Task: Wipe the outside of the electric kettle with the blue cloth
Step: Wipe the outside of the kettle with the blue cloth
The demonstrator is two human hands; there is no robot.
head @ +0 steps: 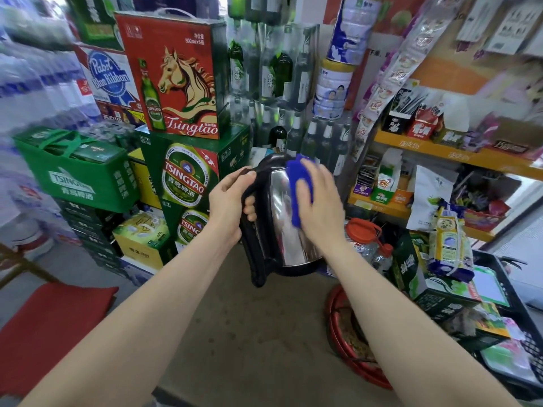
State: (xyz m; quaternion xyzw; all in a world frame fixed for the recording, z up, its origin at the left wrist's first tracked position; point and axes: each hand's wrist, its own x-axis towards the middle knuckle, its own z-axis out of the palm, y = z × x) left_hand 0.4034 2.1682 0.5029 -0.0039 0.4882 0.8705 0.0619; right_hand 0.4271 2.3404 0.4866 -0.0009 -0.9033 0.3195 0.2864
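Observation:
A stainless steel electric kettle (282, 230) with a black handle and black lid is held up in the air in the middle of the view. My left hand (229, 201) grips the black handle on the kettle's left side. My right hand (318, 201) presses a folded blue cloth (296, 186) against the kettle's shiny right flank, fingers laid over the cloth. The kettle's far side and base are hidden.
Stacked beer cartons (188, 177) and a green carrier bag (79, 174) stand at left and behind. Orange shelves (440, 154) with snack packets fill the right. A red-lidded jar (364, 236), a red basin (343, 342) and a black crate (511, 289) sit low right. A red mat (50, 327) lies at left.

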